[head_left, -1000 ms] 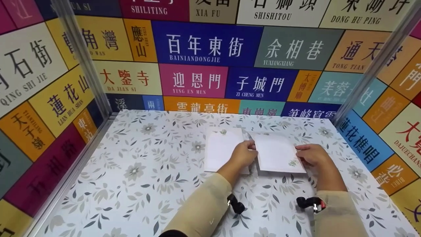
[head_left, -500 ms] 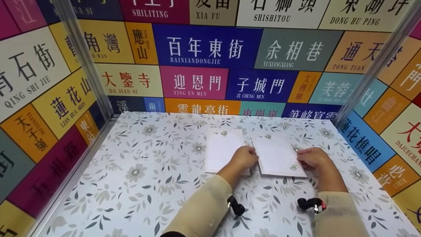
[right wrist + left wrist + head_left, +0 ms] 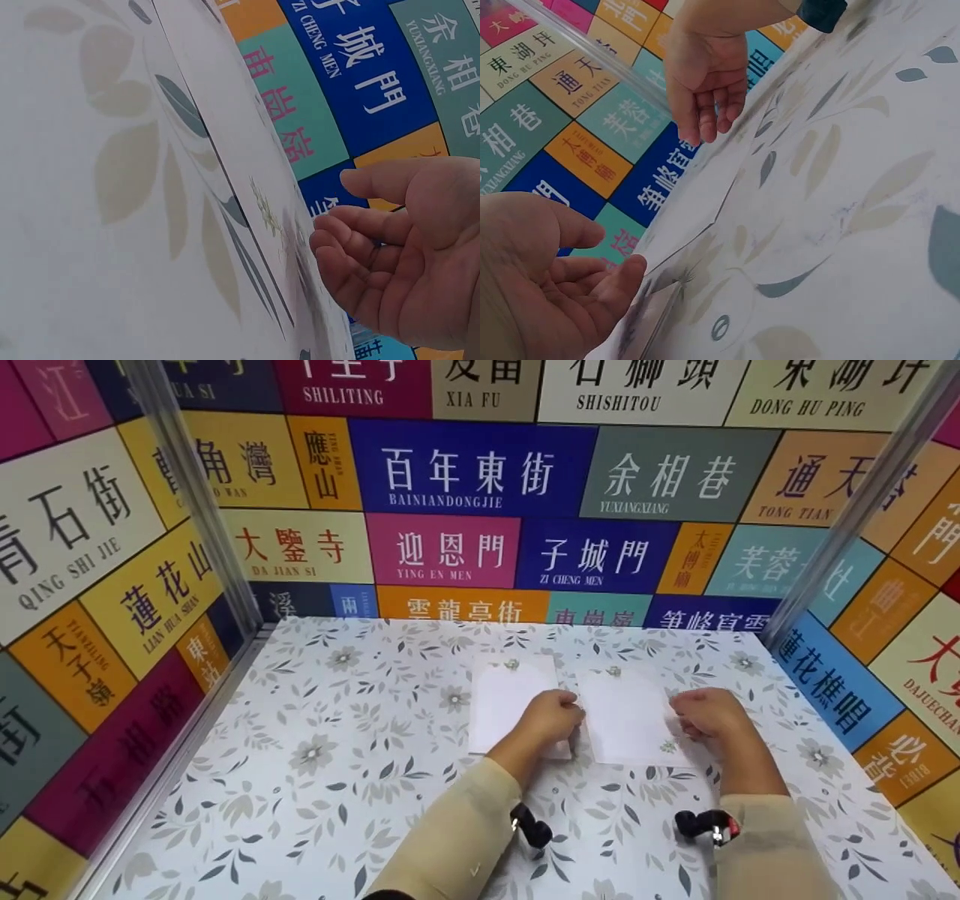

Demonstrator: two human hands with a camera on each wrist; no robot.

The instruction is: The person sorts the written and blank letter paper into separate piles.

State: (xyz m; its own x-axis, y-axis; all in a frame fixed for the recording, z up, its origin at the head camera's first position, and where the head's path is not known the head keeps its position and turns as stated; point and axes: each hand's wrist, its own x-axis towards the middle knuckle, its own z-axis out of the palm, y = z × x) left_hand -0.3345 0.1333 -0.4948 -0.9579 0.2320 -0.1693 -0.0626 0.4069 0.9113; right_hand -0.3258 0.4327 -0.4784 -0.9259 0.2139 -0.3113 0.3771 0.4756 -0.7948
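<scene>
Two white cards with small floral prints lie flat, side by side, on the table. The left card (image 3: 506, 705) is partly covered by my left hand (image 3: 553, 714), whose fingertips sit over the gap between the cards. Just off the right edge of the right card (image 3: 628, 712) is my right hand (image 3: 709, 712). Nothing is held in either hand. In the left wrist view the left hand (image 3: 562, 277) has loosely bent fingers with thumb apart. The right wrist view shows the right hand (image 3: 405, 255) relaxed likewise, beside the card's printed corner (image 3: 266, 210).
The table (image 3: 300, 810) wears a white cover with grey leaves and flowers. Colourful sign-covered panels (image 3: 472, 465) stand at the back and both sides, joined by metal posts (image 3: 199, 502). Dark wrist-worn devices (image 3: 532, 825) sit at the sleeves.
The right card, tilted up between both hands earlier, has come down flat on the table. Both hands have let go of it, the left drawing slightly leftward.
</scene>
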